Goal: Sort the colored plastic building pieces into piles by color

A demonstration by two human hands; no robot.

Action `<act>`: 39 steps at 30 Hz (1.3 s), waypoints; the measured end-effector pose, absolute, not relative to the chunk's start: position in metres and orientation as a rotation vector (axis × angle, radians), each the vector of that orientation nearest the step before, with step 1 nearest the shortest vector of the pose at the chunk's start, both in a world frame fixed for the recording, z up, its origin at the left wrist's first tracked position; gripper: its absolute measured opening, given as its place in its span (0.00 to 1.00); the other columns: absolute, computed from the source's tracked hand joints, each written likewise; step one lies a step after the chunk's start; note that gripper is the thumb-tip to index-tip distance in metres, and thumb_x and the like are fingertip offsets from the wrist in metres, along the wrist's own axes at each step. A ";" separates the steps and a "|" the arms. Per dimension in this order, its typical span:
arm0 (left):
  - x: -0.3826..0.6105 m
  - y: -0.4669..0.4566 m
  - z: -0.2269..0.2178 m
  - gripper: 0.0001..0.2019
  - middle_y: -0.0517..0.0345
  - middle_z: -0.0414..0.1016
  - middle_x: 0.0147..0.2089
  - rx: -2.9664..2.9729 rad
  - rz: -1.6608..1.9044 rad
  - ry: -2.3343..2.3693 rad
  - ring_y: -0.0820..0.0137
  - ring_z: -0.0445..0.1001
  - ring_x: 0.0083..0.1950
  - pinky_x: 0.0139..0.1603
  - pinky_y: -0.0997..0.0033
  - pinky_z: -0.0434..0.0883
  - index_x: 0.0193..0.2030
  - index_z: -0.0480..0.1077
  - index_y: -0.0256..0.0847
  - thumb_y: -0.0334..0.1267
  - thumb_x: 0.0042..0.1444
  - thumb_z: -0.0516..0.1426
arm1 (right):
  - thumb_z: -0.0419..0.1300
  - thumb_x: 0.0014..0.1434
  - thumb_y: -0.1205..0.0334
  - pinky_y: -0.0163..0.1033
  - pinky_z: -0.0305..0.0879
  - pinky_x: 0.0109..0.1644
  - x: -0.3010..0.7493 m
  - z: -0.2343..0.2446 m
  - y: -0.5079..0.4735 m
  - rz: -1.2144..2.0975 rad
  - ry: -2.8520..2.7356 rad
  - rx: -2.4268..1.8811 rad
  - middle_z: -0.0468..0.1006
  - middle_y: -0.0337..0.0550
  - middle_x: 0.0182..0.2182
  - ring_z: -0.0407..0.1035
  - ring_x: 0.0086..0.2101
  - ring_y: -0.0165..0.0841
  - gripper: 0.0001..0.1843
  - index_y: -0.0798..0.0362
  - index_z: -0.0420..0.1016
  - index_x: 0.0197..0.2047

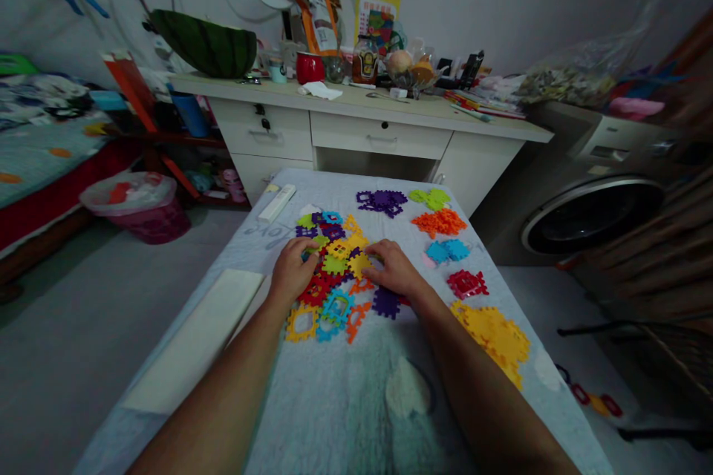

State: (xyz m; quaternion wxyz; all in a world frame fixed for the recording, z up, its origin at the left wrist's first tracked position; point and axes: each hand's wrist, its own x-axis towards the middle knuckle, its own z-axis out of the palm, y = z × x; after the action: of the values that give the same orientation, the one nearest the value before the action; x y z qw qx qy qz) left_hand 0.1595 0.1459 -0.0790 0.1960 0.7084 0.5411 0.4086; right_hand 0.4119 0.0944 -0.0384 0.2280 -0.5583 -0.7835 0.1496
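A mixed heap of flat plastic interlocking pieces point(335, 265) in several colours lies on the cloth-covered table. At the heap's left side is my left hand point(292, 269), its thumb and fingers curled together; a bit of green and blue shows at the fingertips, but what they hold is unclear. My right hand point(393, 267) is at the right side, thumb and fingers closed around the edge of a yellow gear-shaped piece point(359, 264). Under that hand lies a purple square piece point(385, 303). Yellow and blue frame pieces point(337, 306) lie toward me.
Along the right side are single-colour piles: purple point(382, 202), green point(430, 198), orange point(439, 223), blue point(447, 251), red point(466, 283) and yellow point(495, 334). A long white board point(203, 338) and a white box point(277, 203) lie left. A white desk point(384, 135) stands behind, a washing machine point(590, 185) at right.
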 end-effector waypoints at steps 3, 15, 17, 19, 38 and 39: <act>0.160 0.146 -0.080 0.11 0.52 0.74 0.50 2.006 1.145 1.538 0.60 0.72 0.56 0.63 0.56 0.66 0.40 0.75 0.43 0.40 0.53 0.55 | 0.68 0.54 0.55 0.47 0.60 0.57 0.403 -0.044 0.093 0.401 -2.225 -1.514 0.74 0.52 0.47 0.66 0.49 0.41 0.28 0.57 0.72 0.56; 0.160 0.145 -0.078 0.11 0.51 0.76 0.51 2.011 1.090 1.556 0.59 0.72 0.56 0.62 0.55 0.66 0.41 0.74 0.43 0.41 0.53 0.55 | 0.63 0.55 0.63 0.41 0.61 0.48 0.399 -0.034 0.084 0.365 -2.219 -1.570 0.73 0.46 0.37 0.66 0.41 0.37 0.05 0.54 0.74 0.37; 0.160 0.145 -0.078 0.12 0.51 0.76 0.50 2.024 1.089 1.544 0.59 0.72 0.55 0.62 0.55 0.66 0.42 0.74 0.43 0.41 0.53 0.55 | 0.66 0.54 0.59 0.39 0.60 0.45 0.398 -0.029 0.080 0.427 -2.339 -1.524 0.73 0.43 0.34 0.66 0.38 0.36 0.09 0.54 0.74 0.37; 0.160 0.146 -0.079 0.12 0.51 0.76 0.50 2.034 1.094 1.532 0.59 0.72 0.55 0.61 0.55 0.66 0.42 0.74 0.43 0.40 0.53 0.54 | 0.67 0.53 0.57 0.39 0.59 0.44 0.396 -0.024 0.077 0.453 -2.407 -1.489 0.73 0.44 0.36 0.66 0.39 0.36 0.14 0.54 0.74 0.41; 0.158 0.150 -0.086 0.14 0.51 0.75 0.51 2.061 1.085 1.529 0.59 0.74 0.55 0.60 0.57 0.69 0.46 0.73 0.44 0.42 0.53 0.55 | 0.63 0.48 0.75 0.32 0.56 0.37 0.392 -0.013 0.074 0.813 -2.176 -1.495 0.71 0.35 0.32 0.64 0.33 0.29 0.19 0.52 0.72 0.45; 0.158 0.150 -0.086 0.15 0.51 0.76 0.51 2.064 1.072 1.526 0.60 0.74 0.53 0.58 0.57 0.70 0.46 0.73 0.44 0.42 0.54 0.55 | 0.62 0.49 0.75 0.31 0.56 0.35 0.393 -0.011 0.075 0.858 -2.122 -1.510 0.70 0.33 0.30 0.63 0.31 0.28 0.19 0.51 0.72 0.45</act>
State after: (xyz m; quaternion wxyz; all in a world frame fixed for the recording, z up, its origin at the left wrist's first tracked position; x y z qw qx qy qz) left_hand 0.1577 0.1504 -0.0862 0.1790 0.7299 0.5398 0.3792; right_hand 0.3931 0.0753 -0.0110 0.1985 -0.5396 -0.7585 0.3067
